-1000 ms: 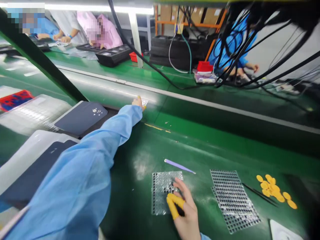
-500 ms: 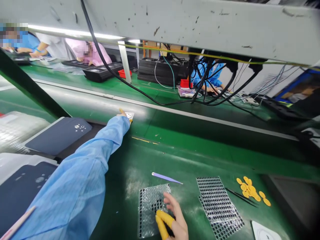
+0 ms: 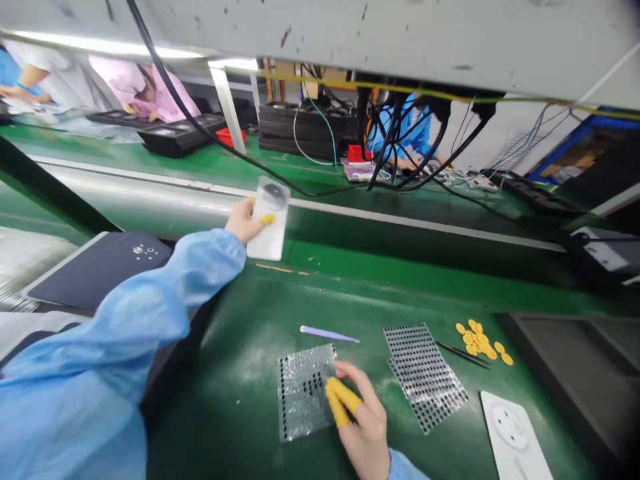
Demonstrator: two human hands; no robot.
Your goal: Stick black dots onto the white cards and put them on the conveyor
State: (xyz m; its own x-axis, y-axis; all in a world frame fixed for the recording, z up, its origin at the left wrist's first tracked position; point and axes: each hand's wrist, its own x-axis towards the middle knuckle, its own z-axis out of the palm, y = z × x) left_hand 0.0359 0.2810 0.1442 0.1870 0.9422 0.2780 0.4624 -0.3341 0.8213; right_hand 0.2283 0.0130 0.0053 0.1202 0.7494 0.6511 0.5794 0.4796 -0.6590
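Observation:
In the head view, my left hand [image 3: 249, 223], with yellow finger cots, grips a white phone back cover [image 3: 267, 243] by its left side. The cover is raised over the far strip of the bench, its round camera area at the top. My right hand [image 3: 363, 417] is at the right edge of a clear sheet with black dots [image 3: 305, 407]. Its two yellow-cotted fingertips are pressed together; whatever they may hold is too small to make out. Above this sheet lies a pair of purple tweezers [image 3: 330, 334]. Further right are overlapping sheets of black dots [image 3: 425, 377].
Yellow discs [image 3: 479, 340] lie beside black tweezers [image 3: 463, 355]. Another white back cover [image 3: 517, 437] rests at lower right, near a black tray [image 3: 575, 373]. Dark back covers [image 3: 100, 270] are at left. Black cables [image 3: 400, 147] hang beneath the overhead shelf; co-workers sit beyond.
My left hand has lifted the white back cover from the far strip and brought it up into clear view. The right hand has shifted slightly right at the dotted sheet. The view has shifted.

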